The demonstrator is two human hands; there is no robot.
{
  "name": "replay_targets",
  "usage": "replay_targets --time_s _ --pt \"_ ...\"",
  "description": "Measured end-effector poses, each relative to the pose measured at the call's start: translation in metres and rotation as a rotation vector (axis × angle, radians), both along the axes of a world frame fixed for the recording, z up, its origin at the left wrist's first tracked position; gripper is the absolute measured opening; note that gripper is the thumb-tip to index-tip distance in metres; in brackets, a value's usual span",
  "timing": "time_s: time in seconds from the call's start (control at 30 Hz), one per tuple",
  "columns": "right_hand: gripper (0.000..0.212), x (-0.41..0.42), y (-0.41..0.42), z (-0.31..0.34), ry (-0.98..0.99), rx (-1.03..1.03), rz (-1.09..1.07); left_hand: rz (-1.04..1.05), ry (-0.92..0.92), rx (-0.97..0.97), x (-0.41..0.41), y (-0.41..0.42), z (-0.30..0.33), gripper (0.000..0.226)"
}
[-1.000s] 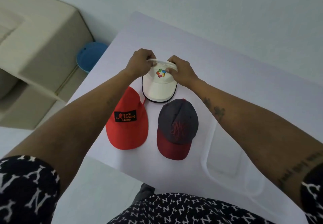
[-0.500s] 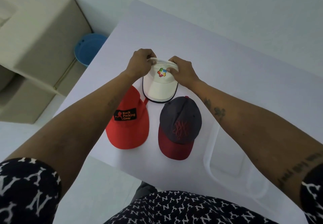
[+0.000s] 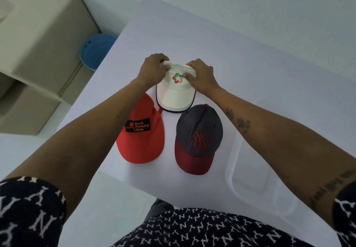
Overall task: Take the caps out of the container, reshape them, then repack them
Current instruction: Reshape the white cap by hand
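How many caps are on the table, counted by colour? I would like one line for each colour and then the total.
White cap, held at its crown by the left hand and the right hand: 1
Red cap: 1
Dark grey cap with a dark red brim: 1
Total: 3 caps

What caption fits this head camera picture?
Both hands shaping the white cap, beside the red cap and dark cap.
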State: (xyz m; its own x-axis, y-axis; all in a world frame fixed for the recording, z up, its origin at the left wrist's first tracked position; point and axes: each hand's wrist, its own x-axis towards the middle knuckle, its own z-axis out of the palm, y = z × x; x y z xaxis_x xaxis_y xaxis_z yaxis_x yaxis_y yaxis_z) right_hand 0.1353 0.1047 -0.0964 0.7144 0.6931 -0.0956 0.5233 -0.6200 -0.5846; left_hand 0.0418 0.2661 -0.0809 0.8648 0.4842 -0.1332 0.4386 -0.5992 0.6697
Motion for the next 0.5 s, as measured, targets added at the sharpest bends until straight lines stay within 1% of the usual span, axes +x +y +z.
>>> replay_targets --time_s 0.1,0.2,0.27,0.33,0.43,0.5 --pt "0.032 -0.002 -0.004 0.007 0.039 0.07 -0.014 0.044 -0.007 -0.011 -0.005 -0.001 0.003 0.036" --pt "0.036 -0.006 -0.012 0.015 0.069 0.132 -0.064 0.157 -0.063 0.018 -0.012 -0.009 0.009 0.038" --pt "0.035 -0.009 -0.021 0.021 0.071 0.164 -0.108 0.228 -0.152 0.016 -0.019 -0.023 0.016 0.036" --pt "0.034 -0.013 -0.032 0.027 0.078 0.199 -0.15 0.267 -0.265 -0.027 -0.032 -0.043 0.023 0.032" --pt "0.035 -0.022 -0.053 0.033 0.107 0.217 -0.205 0.23 -0.369 -0.105 -0.056 -0.079 0.023 0.024" --pt "0.036 -0.032 -0.068 0.036 0.128 0.213 -0.244 0.166 -0.372 -0.2 -0.071 -0.101 0.017 0.023"
